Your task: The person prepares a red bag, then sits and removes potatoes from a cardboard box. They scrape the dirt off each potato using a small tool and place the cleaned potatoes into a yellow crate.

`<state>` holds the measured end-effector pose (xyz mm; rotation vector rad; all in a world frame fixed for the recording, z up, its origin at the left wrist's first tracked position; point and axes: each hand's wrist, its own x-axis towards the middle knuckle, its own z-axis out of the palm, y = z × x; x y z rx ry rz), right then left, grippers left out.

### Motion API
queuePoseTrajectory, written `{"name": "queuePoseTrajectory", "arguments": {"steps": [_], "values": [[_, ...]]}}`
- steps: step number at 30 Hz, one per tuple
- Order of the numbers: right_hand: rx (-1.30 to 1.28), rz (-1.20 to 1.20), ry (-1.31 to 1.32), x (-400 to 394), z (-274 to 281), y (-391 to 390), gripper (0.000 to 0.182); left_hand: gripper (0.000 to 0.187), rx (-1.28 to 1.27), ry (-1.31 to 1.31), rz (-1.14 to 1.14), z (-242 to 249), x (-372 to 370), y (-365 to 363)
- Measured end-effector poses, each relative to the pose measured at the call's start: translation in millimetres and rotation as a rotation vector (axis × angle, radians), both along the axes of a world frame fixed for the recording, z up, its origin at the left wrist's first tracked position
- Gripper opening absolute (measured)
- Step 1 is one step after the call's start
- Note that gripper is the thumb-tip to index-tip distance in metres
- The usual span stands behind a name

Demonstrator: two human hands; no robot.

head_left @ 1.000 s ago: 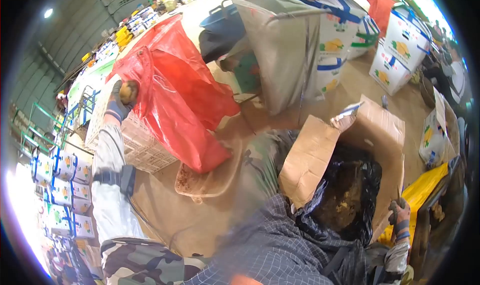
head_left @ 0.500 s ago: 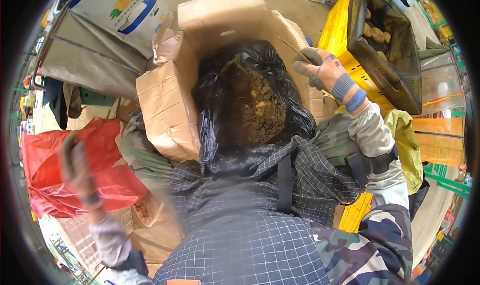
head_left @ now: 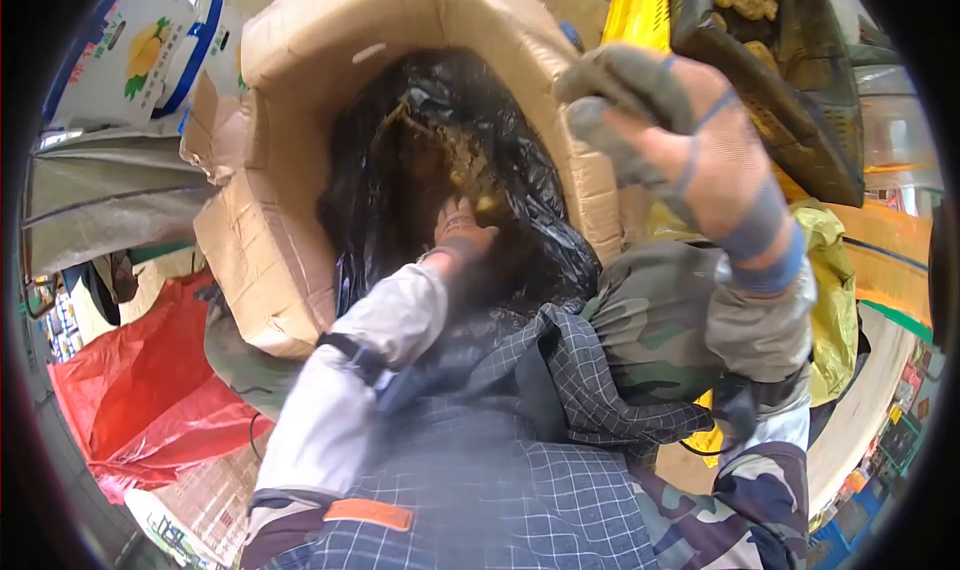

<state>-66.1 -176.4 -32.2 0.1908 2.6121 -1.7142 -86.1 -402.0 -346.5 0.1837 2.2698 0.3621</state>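
Observation:
An open cardboard box [head_left: 262, 260] stands between my knees, lined with a black plastic bag [head_left: 535, 185]. Inside lies dark brown, soil-like material [head_left: 415, 165] with small yellow bits [head_left: 488, 203] showing in it. My left hand [head_left: 463, 232] is gloved and reaches down into the bag, fingers apart at the dark material. Its underside is hidden. Raised over the box's right rim, my gloved right hand [head_left: 650, 120] has its fingers curled closed. The thin stick seen in it a moment ago is barely distinguishable now through blur.
A dark-lined yellow crate [head_left: 640, 10] holding knobbly tan roots [head_left: 745, 0] stands at upper right. Red plastic sheeting [head_left: 150, 370] lies at left. Beyond the box's left flaps are a printed white carton [head_left: 125, 55] and grey sheeting [head_left: 110, 205]. A yellow-green bag [head_left: 832, 290] hangs at right.
My left hand has swung from above the red sheeting into the box. My right hand has come closer to the camera, still closed. The view has shifted, with the box appearing larger.

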Motion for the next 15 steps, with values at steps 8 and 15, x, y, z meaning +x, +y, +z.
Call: {"name": "queuePoseTrajectory", "arguments": {"steps": [8, 15], "values": [[-0.034, -0.147, -0.1, 2.9, 22.4, 10.7, 0.039, 0.074, -0.044, 0.001, -0.348, 65.0, -27.5, -26.4], [-0.042, -0.083, -0.047, 2.8, 24.8, 10.3, 0.039, 0.088, -0.053, 0.146, -0.457, 7.7, 3.3, 44.5]]}}
